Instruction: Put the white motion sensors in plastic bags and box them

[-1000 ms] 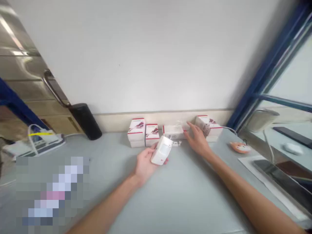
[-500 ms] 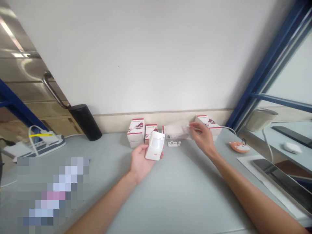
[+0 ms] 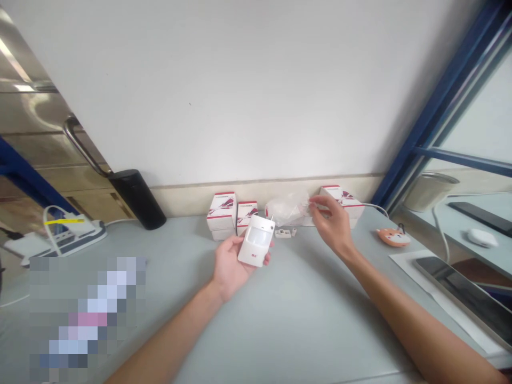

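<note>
In my left hand rests a white motion sensor, gripped by its sides with the curved lens facing up and a thin antenna at its top. My right hand pinches one end of a clear plastic bag, held over the back of the table. Behind the bag lies a white and red box, mostly covered by it. Just below the bag sits a small white bracket, with a smaller white piece beside it.
White and red boxes stand along the wall, with another box behind my right hand. A black cylinder and a power strip are at left. An orange animal-shaped case and a phone on white paper lie at right.
The plastic bag has shifted a little left and spread over more of the box behind it. The sensor in my left hand has tilted slightly to the right.
</note>
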Tool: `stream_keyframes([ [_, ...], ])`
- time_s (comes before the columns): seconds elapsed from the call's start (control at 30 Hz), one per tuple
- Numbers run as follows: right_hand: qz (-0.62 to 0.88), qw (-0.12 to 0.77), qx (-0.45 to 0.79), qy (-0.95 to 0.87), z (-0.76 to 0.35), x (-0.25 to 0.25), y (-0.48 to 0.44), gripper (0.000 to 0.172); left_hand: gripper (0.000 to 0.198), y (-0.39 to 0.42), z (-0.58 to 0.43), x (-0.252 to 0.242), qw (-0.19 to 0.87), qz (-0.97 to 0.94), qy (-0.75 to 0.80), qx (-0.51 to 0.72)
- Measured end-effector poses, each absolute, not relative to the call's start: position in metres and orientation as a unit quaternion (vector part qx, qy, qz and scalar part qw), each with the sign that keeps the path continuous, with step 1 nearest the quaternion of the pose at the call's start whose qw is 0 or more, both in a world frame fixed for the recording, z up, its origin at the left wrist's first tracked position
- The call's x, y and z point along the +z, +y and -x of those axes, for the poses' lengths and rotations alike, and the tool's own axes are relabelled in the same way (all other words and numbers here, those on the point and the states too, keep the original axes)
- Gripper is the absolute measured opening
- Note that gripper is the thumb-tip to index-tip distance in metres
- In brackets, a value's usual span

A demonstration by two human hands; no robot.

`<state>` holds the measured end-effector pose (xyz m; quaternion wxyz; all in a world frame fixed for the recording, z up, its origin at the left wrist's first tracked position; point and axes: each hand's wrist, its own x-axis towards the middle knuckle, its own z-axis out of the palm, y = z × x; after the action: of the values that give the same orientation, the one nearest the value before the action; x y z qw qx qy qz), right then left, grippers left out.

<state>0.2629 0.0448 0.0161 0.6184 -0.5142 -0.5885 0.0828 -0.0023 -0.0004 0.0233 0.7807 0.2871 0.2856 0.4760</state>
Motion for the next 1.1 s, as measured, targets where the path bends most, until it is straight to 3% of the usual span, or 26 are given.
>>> stream_keyframes([
  [0.4,0.455,0.62,0.081,-0.634,-0.255,0.019,0.038,0.015,0.061,-0.001,0.004,0.024,0.797,-0.323,0.248,0.447],
  [0.9,0.453,0.626,0.08,-0.63,-0.251,0.028,0.029,0.012,0.063,0.0,0.006,0.017,0.808,-0.369,0.241,0.391],
  [1.1,0.452,0.587,-0.081,-0.667,-0.248,0.031,0.026,0.017,0.06,0.001,0.005,0.015,0.775,-0.388,0.265,0.422],
])
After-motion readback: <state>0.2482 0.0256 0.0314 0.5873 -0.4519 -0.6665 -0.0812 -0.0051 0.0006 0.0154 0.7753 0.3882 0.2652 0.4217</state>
